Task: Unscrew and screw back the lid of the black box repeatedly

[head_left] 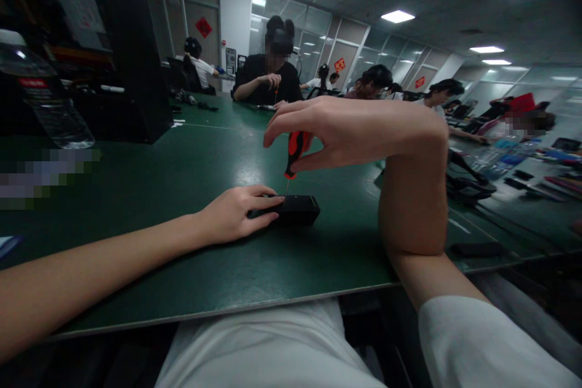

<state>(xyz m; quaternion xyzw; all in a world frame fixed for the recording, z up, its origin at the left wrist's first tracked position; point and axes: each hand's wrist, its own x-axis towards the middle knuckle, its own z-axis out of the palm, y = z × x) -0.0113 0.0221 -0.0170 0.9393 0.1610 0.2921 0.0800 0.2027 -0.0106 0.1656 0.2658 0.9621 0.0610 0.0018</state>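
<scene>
A small black box-shaped device lies on the green tabletop in the middle of the view. My left hand rests on the table with its fingers closed round the device's left end. Above it, my right hand is bent down at the wrist and grips the red and black handle of a screwdriver. The screwdriver stands nearly upright, its thin shaft reaching down to the device's top near my left fingertips. The exact contact of the tip is too small to make out.
On the left stand a clear bottle and a black cabinet. A person in black sits across the table. Bottles, cables and dark items lie at the right, with a black object near the front edge.
</scene>
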